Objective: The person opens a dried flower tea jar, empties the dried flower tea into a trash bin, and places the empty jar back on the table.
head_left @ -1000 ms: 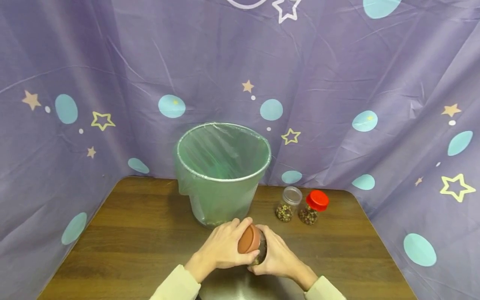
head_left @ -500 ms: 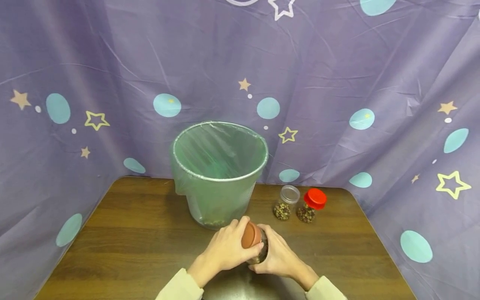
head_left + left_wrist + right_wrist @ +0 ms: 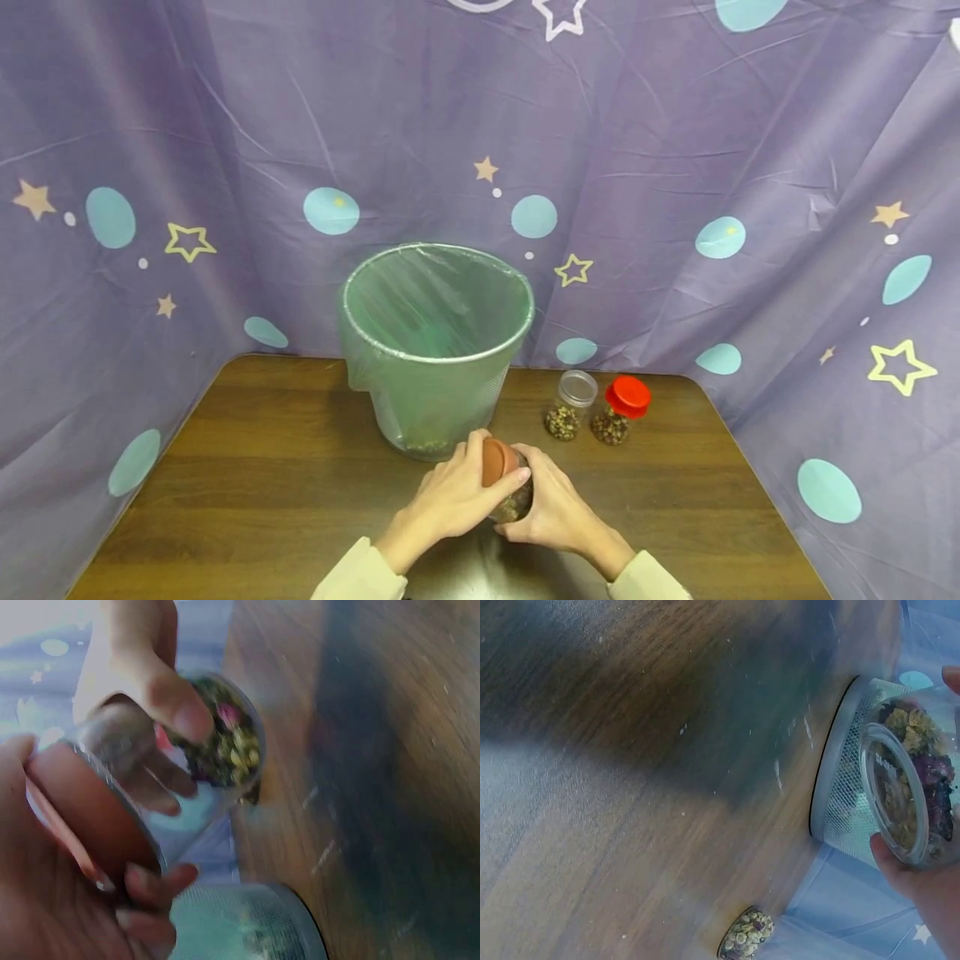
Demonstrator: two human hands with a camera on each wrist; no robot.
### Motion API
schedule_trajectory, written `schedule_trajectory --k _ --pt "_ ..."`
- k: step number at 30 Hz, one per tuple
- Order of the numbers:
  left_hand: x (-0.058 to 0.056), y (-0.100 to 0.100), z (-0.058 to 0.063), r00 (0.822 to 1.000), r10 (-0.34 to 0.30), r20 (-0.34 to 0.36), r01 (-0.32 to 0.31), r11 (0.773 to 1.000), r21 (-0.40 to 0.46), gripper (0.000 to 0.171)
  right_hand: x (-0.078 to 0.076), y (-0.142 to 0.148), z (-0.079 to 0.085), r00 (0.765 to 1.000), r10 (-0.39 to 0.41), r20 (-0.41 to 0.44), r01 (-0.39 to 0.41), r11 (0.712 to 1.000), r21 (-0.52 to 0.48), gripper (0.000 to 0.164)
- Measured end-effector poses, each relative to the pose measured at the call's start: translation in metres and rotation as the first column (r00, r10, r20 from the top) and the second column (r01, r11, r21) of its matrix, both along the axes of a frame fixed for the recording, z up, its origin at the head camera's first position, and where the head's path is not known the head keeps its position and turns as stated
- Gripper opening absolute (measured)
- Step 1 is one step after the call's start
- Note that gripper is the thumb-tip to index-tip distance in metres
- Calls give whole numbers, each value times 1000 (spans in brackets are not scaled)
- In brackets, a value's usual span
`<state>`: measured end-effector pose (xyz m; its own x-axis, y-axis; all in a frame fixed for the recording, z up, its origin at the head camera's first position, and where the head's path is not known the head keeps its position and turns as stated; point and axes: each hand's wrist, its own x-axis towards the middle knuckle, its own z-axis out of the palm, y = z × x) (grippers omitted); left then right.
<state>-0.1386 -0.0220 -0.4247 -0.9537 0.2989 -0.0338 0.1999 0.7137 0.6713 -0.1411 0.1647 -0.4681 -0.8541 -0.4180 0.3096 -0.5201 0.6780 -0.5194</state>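
The left hand holds a grip on the brown lid, still on the jar that the right hand clasps, just before the bin; its contents remain inside.

From the head camera I get even, soft indoor light and a sharp picture, bowed slightly at the edges. Both wrist views are dimmer, bluish and motion-blurred, with a broad dark shadow across the wooden table.
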Motion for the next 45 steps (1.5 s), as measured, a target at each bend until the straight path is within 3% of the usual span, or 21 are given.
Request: schedule_trajectory --k 3,7,10,15,18,21,30,38,45 --pt "-1 -8 0 995 -91 36 90 996 10 87 -1 2 0 1000 8 2 -8 1000 -5 97" --pt "-4 -24 1 973 -224 51 221 973 61 88 -3 3 2 1000 14 4 -14 1000 -20 97" --pt "-5 -35 0 950 -312 -9 312 947 76 96 -4 4 3 1000 26 13 -26 999 -25 96" --pt "-4 -46 0 894 -432 -118 441 895 65 112 -3 6 4 994 73 86 -72 997 -15 98" --pt "-3 -48 1 870 -463 -171 478 877 52 110 -2 5 4 992 82 97 -83 997 3 99" --pt "-3 -48 1 855 -469 -223 485 875 18 100 -2 4 4 996 68 65 -69 998 15 99" --pt "-4 -46 2 856 -441 -269 453 891 -18 88 1 4 1 997 69 23 -70 997 30 98" --pt "-2 -45 4 892 -398 -213 404 915 -17 87 2 3 0 996 73 52 -75 997 37 97" --pt "0 -48 4 913 -367 -178 370 929 -15 85 2 1 -2 996 85 40 -88 994 72 95"
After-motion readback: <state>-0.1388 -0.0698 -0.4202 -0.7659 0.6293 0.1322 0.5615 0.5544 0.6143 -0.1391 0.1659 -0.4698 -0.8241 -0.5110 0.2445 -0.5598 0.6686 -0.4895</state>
